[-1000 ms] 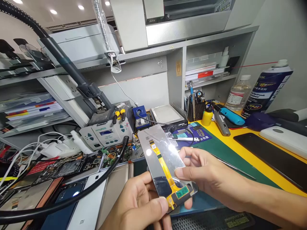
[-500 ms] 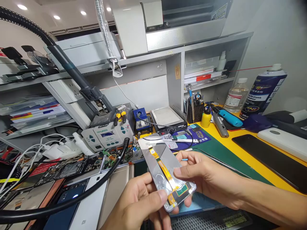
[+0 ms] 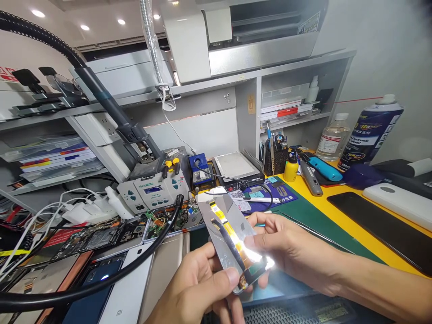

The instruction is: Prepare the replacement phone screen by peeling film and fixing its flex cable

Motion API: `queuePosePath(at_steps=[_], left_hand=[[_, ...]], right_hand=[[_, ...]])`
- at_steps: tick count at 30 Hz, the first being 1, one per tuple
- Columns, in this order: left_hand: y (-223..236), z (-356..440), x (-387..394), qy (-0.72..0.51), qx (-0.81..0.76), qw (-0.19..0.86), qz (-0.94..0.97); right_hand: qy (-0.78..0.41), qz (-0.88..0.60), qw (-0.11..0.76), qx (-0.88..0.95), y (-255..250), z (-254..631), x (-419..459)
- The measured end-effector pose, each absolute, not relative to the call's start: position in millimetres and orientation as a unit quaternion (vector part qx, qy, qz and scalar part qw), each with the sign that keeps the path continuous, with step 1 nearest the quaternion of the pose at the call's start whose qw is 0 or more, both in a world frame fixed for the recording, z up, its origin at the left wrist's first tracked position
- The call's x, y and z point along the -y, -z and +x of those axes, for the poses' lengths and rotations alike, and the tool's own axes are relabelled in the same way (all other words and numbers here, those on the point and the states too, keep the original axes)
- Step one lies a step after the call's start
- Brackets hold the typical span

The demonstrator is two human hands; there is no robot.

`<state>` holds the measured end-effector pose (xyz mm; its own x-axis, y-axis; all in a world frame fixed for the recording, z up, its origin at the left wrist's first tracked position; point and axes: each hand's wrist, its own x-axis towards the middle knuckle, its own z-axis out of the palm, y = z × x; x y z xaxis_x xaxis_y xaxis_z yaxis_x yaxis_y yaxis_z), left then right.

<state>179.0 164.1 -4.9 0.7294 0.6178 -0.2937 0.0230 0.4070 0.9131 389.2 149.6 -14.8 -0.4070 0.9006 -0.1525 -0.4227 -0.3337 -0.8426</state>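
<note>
A phone screen (image 3: 216, 240) is held tilted over the bench, its shiny silver back towards me. Along that back runs an orange flex cable (image 3: 231, 229), with a dark strip beside it and a bright glare at the near end. My left hand (image 3: 202, 288) grips the screen's near left edge, thumb on top and fingers beneath. On the opposite edge my right hand (image 3: 280, 243) closes on it, its thumb pressed by the cable. The fingertips under the screen are partly hidden.
Phones (image 3: 124, 283) and circuit boards (image 3: 101, 236) lie at left, crossed by a black hose (image 3: 135, 274). Behind stands a rework station (image 3: 158, 189). A dark phone (image 3: 381, 225), a yellow bottle (image 3: 290, 167) and a spray can (image 3: 371, 130) are at right over a green mat (image 3: 310, 207).
The screen has tilted a little in my hands, and a strong glare now shows at its near end. A dark strip beside the orange cable has come into view.
</note>
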Motion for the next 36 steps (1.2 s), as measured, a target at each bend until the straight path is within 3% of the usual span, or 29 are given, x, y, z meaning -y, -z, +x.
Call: queuePosePath(at_steps=[24,36], left_hand=[[-5.6,188.4,-150.6,-0.226,-0.313,0.787,0.481],[13.1,191.1,-147.6,-0.254,-0.307,0.777,0.487]], right_hand=[[-0.740,-0.320,0.466,0.365,13.5,391.7,-146.8],[-0.705,-0.348,0.465,0.407,10.2,391.3,-146.2]])
